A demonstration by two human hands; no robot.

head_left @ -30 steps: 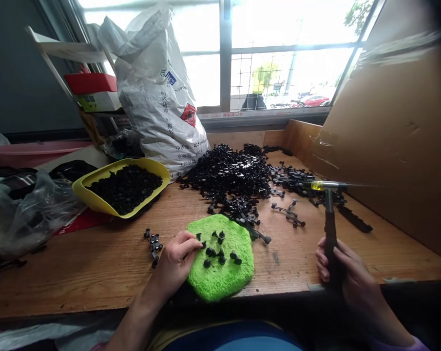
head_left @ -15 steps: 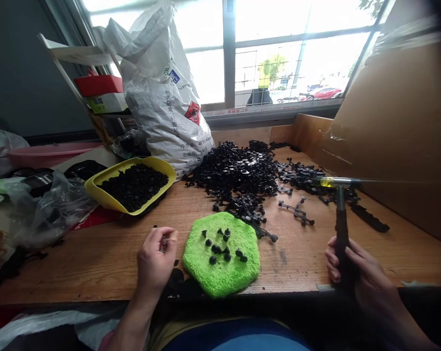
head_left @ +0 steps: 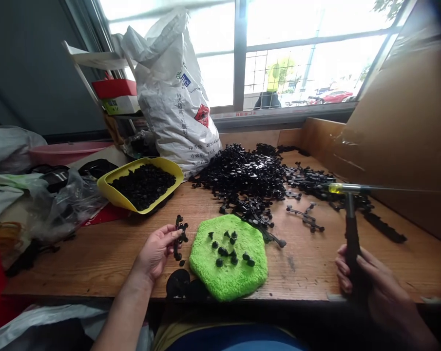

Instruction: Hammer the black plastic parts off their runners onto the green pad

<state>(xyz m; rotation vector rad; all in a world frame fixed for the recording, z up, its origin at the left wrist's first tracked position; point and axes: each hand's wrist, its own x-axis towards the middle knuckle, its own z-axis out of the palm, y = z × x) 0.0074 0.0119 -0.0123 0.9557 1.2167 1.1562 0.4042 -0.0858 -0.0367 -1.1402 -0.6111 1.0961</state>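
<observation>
My left hand (head_left: 158, 251) pinches a black moulded plastic sprue (head_left: 179, 234) with knobbed ends, just left of a green fuzzy pad (head_left: 205, 273). Several small black mushroom-shaped plastic pieces (head_left: 223, 251) lie scattered on the pad. In my right hand (head_left: 370, 278), closed round its dark handle, a small hammer (head_left: 350, 214) stands upright; its head has a yellow tip on the left side. The hammer is held over the right part of the table, apart from the pad. My right fingers wrap the grip, and the handle's lower end is hard to make out.
A large heap of black moulded parts (head_left: 245, 170) spreads behind the pad, with a loose branched sprue (head_left: 306, 217) to its right. A yellow scoop-shaped tray (head_left: 103, 187) holds small black pieces. A white sack (head_left: 172, 107) stands behind; cardboard (head_left: 399, 126) rises at right.
My left hand has turned and its fingers have extended, so the black sprue now shows between them. My right hand still holds the hammer upright. The whole view has shifted slightly.
</observation>
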